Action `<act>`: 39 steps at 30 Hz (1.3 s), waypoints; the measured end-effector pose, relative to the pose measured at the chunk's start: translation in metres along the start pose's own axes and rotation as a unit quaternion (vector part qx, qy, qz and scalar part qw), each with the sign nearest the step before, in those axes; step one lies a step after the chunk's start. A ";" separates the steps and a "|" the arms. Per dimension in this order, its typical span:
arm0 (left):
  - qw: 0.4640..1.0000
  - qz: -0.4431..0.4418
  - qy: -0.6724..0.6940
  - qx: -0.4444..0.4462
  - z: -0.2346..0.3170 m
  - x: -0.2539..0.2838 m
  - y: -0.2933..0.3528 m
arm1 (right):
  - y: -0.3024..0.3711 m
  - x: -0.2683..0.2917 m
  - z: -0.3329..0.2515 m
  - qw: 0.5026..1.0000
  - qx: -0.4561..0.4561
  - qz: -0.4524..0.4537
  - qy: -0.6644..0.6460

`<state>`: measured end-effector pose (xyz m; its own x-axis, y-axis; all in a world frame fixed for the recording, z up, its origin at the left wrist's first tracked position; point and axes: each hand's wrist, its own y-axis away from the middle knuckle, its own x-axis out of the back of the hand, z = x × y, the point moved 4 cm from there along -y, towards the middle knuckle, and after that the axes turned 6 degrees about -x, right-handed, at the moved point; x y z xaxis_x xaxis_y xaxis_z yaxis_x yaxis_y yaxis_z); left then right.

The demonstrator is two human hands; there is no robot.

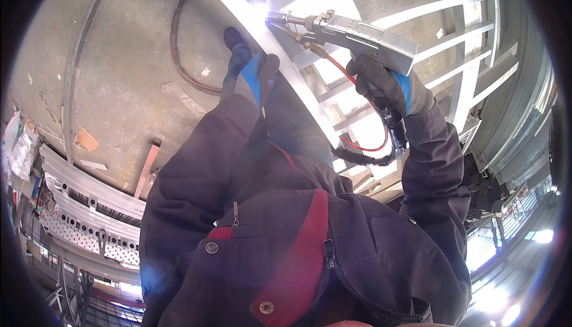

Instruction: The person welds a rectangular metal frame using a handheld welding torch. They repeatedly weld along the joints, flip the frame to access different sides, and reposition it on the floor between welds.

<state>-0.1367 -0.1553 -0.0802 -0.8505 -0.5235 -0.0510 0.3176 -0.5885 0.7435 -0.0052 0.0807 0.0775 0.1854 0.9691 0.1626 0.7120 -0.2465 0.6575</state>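
My right hand (387,85), in a grey and blue glove with dark fingers, is wrapped round the grip of a silver welding gun (363,36). The gun's nozzle points left, and its tip meets the edge of a metal frame (298,82) in a very bright glare. That glare hides the exact spot of contact. A red hose (339,67) and a dark cable (381,154) run from the gun. Gloved the same way, my left hand (259,76) is closed in front of my leg, beside the frame's near edge. Whatever its fingers hold, if anything, is hidden.
Parallel bars (441,5) of the frame stretch to the right. A dark hose (174,35) curves over the concrete floor at left. Stacked perforated metal profiles (89,208) and a reddish bar (146,169) lie lower left. Long metal sections (524,118) stand at right.
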 end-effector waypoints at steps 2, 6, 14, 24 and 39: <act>1.000 -0.005 0.009 0.011 -0.002 0.000 0.000 | 0.000 0.000 0.003 0.997 -0.047 -0.009 -0.063; 0.999 -0.014 0.025 0.017 0.001 0.001 0.001 | -0.002 -0.001 0.006 0.989 -0.089 -0.019 -0.115; 0.999 0.006 -0.011 0.029 0.003 0.003 0.000 | 0.014 0.002 0.000 0.992 -0.109 0.003 -0.063; 0.996 -0.007 0.083 -0.038 -0.032 -0.002 -0.011 | 0.109 0.002 0.040 0.959 -0.206 0.048 -0.188; 0.981 0.058 0.168 -0.080 0.024 0.022 -0.028 | 0.111 -0.014 0.092 0.978 -0.134 -0.001 -0.161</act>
<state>-0.1737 -0.1356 -0.0863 -0.6274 -0.7502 -0.2087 0.4893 -0.5883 0.6438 0.1332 0.0396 0.0808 0.4190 0.9065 -0.0515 0.5182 -0.1922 0.8334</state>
